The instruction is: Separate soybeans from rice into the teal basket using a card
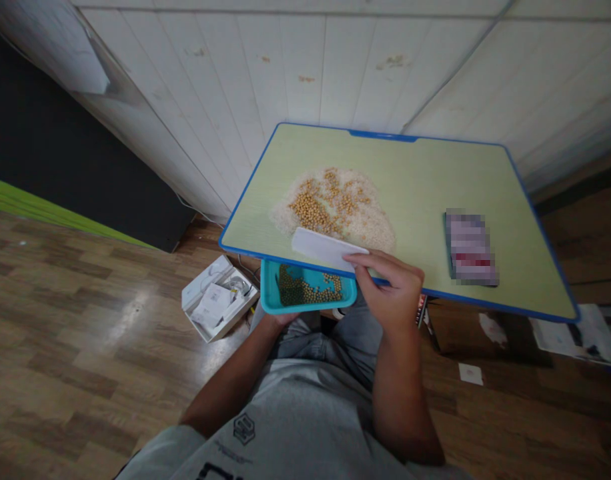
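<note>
In the head view, the right hand (393, 290) has its fingers (383, 262) clamped on one end of a flat white strip (323, 245), smooth and straight-edged, the thumb pressing from the near side. The strip slants along the near edge of the desk (425, 180), a pale green-yellow top with softly rounded corners and a blue rim. Just beyond the strip spreads a low, uneven heap: fine, whitish rice (378, 227) with smooth, round, golden soybeans (310, 210) clustered thickest at its left and scattered across the middle.

Below the desk's near edge sits a glossy turquoise plastic tray (310, 308), rectangular with rounded corners, holding more beans (318, 295); its left part looks darker and greenish. The left hand (285, 318) is under its near rim, fingers hidden, so I cannot tell how they stand.

A pixelated rectangular slab (469, 250) lies at the desk's right. An open white cardboard box (233, 317) rests on the wood-grained floor (85, 313).
</note>
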A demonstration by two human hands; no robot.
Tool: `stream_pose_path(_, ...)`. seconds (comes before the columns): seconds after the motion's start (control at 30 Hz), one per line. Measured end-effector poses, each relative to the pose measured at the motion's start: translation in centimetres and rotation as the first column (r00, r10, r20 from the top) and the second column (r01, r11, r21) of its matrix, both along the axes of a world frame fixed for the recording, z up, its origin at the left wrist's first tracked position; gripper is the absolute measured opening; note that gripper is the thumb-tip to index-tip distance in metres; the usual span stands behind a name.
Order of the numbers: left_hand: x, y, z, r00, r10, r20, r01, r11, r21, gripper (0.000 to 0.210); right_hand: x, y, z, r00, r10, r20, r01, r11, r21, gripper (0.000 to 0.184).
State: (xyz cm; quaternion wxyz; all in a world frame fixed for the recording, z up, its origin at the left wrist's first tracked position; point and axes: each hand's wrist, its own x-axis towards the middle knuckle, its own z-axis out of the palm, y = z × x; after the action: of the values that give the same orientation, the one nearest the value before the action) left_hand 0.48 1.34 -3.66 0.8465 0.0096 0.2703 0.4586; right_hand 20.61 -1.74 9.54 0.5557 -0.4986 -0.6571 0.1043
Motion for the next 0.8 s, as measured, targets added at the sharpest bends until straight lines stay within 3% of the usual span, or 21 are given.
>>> stream_pose_path(0.1,0.0,0.0,-0.3,1.0,-0.008,-0.002,0.008,0.999,0.041,0.065,-0.3,0.1,0.1,0.999,-0.042,-0.026,0.042,0.999,0.018,0.029)
stream_pose_path(0.33,0.3,-0.2,1.0,1.0,-0.022,-0.005,0.022,0.998,0.051,0.072,-0.6,0.4,0.1,0.991,-0.118,-0.061,0.121,0.992,0.037,0.03)
stream_pose_path(0.6,-0.5,-0.6,-2.4,1.0,0.004,-0.004,-0.004,1.0,0.01,0.085,-0.6,0.8,-0.2,0.98,-0.194,-0.046,0.194,0.981,-0.005,0.026)
stream_pose_path(0.8,-0.9,-0.6,-2.8,1.0,0.009,-0.018,-0.009,1.0,0.0,0.078,-0.3,1.0,-0.6,0.967,-0.245,-0.073,0.243,0.969,-0.029,0.025)
